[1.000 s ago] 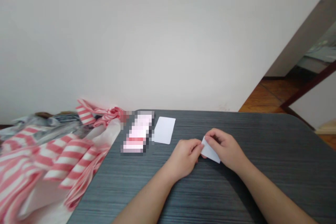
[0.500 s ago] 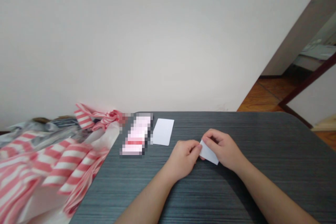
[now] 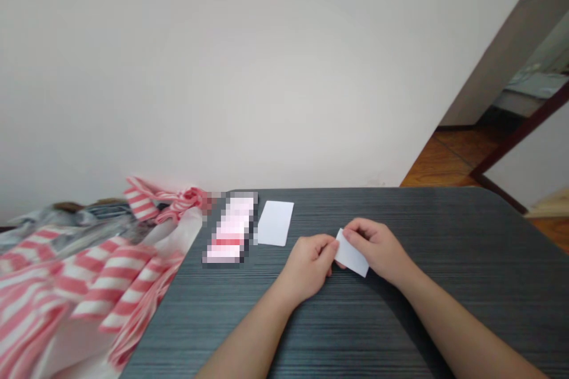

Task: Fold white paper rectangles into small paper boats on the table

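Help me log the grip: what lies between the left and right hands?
A white sheet lies between the left hand and right hand, held by both, as the head view shows.

Has a left grip (image 3: 310, 267) and a right grip (image 3: 380, 249), both simply human hands, bare to look at. Continues, on each side, into a bare wrist and then into a bare forearm, the left forearm (image 3: 253, 331) and the right forearm (image 3: 462, 320) being quite similar in form. Looks smooth and softly rounded all along, with slender fingers (image 3: 361, 226), a somewhat thicker thumb (image 3: 328, 253) and a broad back on each hand. Becomes narrow at the wrists, then gradually wider toward the lower edge of the view. Too small there for judging the fingernails well.
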`<state>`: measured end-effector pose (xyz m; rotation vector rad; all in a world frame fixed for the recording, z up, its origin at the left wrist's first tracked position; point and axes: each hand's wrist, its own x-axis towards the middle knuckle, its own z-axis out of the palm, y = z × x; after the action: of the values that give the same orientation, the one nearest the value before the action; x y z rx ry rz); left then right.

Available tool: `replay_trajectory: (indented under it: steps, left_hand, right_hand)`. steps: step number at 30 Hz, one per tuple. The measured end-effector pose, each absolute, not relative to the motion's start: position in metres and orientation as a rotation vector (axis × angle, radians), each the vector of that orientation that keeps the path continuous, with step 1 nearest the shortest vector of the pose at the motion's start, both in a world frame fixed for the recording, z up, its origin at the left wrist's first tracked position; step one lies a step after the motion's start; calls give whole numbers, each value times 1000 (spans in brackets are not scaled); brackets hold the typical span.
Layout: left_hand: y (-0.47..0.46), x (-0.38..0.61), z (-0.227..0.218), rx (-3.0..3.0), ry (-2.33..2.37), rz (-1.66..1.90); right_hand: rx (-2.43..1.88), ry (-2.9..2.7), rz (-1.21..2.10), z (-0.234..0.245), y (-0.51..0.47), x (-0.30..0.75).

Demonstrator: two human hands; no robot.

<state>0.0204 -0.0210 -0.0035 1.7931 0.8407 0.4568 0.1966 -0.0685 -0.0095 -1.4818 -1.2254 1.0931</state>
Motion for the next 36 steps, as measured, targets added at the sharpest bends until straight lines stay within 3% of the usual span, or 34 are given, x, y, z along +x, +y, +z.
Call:
replay_trajectory:
  steps: [8,36]
  left_hand:
    - [-19,20,-10,1645,787,530]
    - [-19,21,-7,1775,876,447]
  right_hand:
    - [-1549,-1359,892,-10,-67,199]
    - [-1596,-1442,860,-5,-69,198]
